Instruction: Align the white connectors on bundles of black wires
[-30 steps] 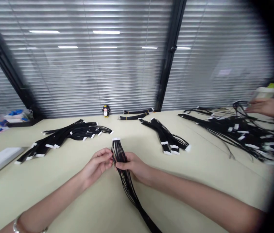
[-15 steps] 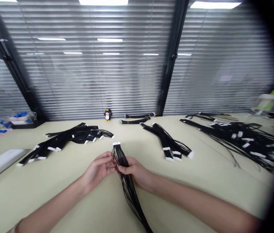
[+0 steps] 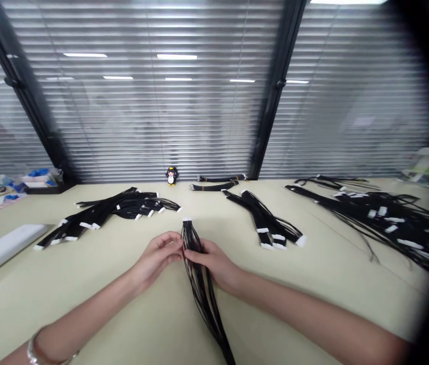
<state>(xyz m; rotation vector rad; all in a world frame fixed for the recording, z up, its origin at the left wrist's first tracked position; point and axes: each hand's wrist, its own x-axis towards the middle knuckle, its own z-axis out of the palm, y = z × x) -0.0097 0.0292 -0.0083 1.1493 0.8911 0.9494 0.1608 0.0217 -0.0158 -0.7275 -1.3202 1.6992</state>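
Note:
A wiring harness of many thin black wires (image 3: 206,299) hangs between my hands, with its white connector (image 3: 187,220) at the upper end. My right hand (image 3: 216,266) is closed round the bundle a little below that connector, thumb across the front. From the left side, my left hand (image 3: 159,255) pinches at the outer wires, its fingertips pressed together near the right thumb. Which strands it grips I cannot make out. The lower end of the harness runs out of the frame at the bottom.
Harness piles lie on the table (image 3: 115,324): a left pile (image 3: 104,208), a right pile (image 3: 262,218) and a larger heap (image 3: 385,218) at far right. Two tied bundles (image 3: 214,186) and a penguin figurine (image 3: 171,176) stand at the back. At left lies a white case (image 3: 7,251).
The connector end has turned and looks narrower. My left fingers have closed in on the wires at the bundle's left edge, while my right hand keeps its hold. The view has shifted slightly.

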